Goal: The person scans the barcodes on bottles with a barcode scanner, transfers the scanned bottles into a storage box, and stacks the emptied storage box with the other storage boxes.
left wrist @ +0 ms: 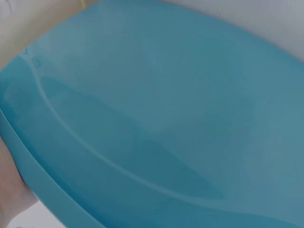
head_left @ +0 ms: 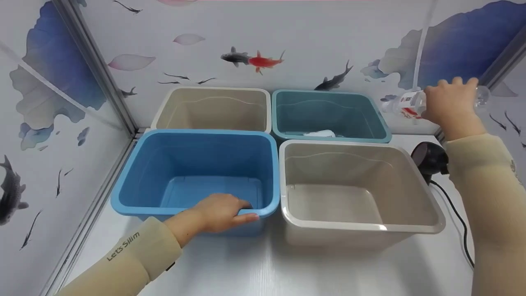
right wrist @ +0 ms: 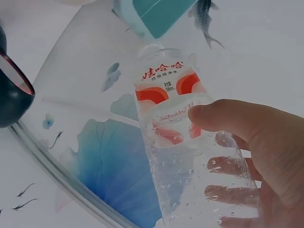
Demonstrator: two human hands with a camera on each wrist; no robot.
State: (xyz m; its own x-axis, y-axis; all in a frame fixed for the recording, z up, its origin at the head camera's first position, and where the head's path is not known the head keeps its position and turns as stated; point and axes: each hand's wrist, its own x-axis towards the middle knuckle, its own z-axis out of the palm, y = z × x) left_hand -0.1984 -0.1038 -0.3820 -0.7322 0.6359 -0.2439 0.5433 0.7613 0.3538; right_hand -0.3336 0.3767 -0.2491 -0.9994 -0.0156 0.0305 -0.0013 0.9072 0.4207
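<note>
My left hand (head_left: 222,211) grips the front rim of a blue plastic bin (head_left: 127,210) near its right corner, with the fingers over the inside and the thumb outside. The blue bin's inner wall (left wrist: 156,109) fills most of the left wrist view, and a bit of the hand shows at its lower left. Raised at the back right, my right hand (head_left: 454,102) holds a clear plastic water bottle (right wrist: 166,114) with a red and white label. In the head view the bottle lies nearly level, beyond the right end of the teal bin (head_left: 382,123). Droplets cling inside it.
A small white item (head_left: 320,133) lies in the teal bin. One beige bin (head_left: 263,109) stands at the back left, another beige bin (head_left: 431,224) at the front right. Beside it sits a black device (head_left: 433,158) with a cord (head_left: 458,213). Printed walls (head_left: 312,33) enclose the white table (head_left: 263,275).
</note>
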